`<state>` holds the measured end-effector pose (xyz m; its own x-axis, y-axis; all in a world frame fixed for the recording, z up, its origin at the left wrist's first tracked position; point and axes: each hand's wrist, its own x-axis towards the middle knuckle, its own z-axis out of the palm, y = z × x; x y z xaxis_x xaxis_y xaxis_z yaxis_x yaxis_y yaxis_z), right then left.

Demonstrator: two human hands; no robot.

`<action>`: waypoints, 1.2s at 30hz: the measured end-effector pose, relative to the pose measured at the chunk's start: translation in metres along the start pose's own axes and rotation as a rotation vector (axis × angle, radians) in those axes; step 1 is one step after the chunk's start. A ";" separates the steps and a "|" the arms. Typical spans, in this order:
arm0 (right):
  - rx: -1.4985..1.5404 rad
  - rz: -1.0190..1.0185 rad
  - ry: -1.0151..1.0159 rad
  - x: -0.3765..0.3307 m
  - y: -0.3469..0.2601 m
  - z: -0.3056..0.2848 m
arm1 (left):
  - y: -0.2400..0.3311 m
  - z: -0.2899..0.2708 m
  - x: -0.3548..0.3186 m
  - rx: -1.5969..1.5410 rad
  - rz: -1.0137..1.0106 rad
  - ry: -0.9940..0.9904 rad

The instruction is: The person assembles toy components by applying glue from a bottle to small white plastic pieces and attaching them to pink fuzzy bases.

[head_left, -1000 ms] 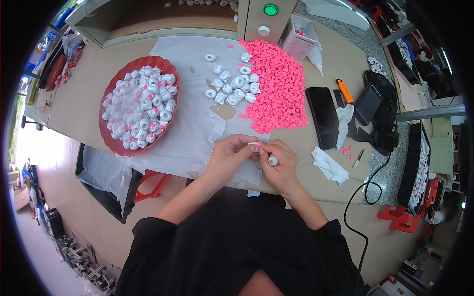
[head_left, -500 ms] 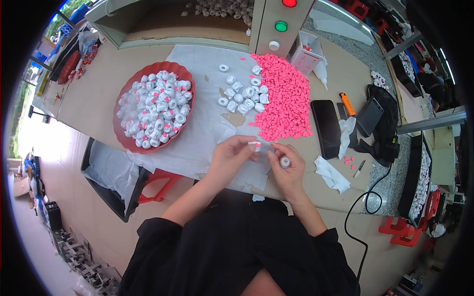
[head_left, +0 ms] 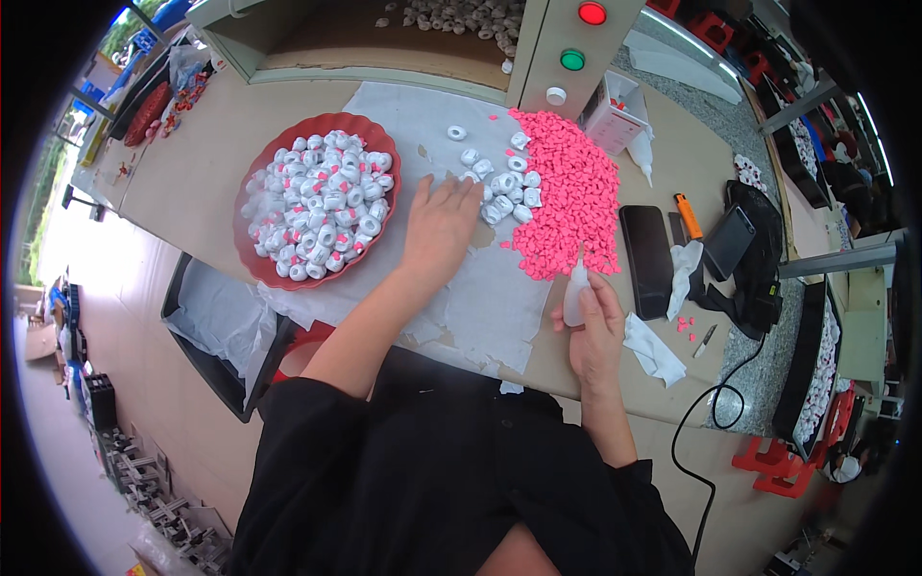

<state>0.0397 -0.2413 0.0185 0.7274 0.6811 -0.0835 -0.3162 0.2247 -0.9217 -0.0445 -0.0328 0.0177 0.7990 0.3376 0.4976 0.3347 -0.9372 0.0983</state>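
Note:
My left hand (head_left: pixel 442 228) lies over the white sheet (head_left: pixel 480 307), fingers stretched out, its tips beside a loose group of small white ring-shaped pieces (head_left: pixel 504 182). No piece shows in its fingers. In my right hand (head_left: pixel 599 331) is a small white squeeze bottle (head_left: pixel 577 296) with a thin nozzle, pointing away from me. The nozzle tip is at the near edge of a heap of small pink pieces (head_left: pixel 571 192). Left of my left hand stands a red scalloped bowl (head_left: pixel 246 240) filled with white pieces (head_left: pixel 322 206), several bearing pink bits.
A cabinet (head_left: pixel 384 91) with red and green buttons stands at the back. On the right lie a black phone (head_left: pixel 645 261), an orange cutter (head_left: pixel 688 216), crumpled tissue (head_left: pixel 655 350) and a small knife (head_left: pixel 705 341). A lined black crate (head_left: pixel 226 331) sits below the table's left edge.
My left hand has moved from in front of me out to the loose white pieces; the white piece it held no longer shows. My right hand has shifted right, the bottle now pointing away.

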 end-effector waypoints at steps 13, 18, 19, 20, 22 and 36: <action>0.322 -0.161 0.139 0.005 -0.003 -0.004 | 0.034 -0.023 -0.023 -1.377 -0.601 -0.155; 0.407 -0.120 0.040 0.002 -0.012 -0.002 | 0.054 -0.017 -0.041 -1.886 -0.783 -0.273; 0.329 -0.143 0.027 0.001 -0.011 0.001 | 0.057 -0.015 -0.043 -1.876 -0.768 -0.257; 0.327 -0.142 0.030 0.000 -0.009 0.002 | 0.058 -0.013 -0.045 -1.866 -0.755 -0.241; -0.081 -0.299 0.090 -0.005 -0.005 0.004 | 0.060 -0.009 -0.047 -1.836 -0.726 -0.232; -0.467 -0.560 -0.008 -0.010 0.003 0.000 | 0.065 -0.009 -0.050 -1.710 -0.637 -0.222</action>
<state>0.0319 -0.2472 0.0160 0.6986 0.5566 0.4496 0.3969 0.2214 -0.8908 -0.0669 -0.1110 0.0071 0.8603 0.5065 -0.0578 -0.1234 0.3169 0.9404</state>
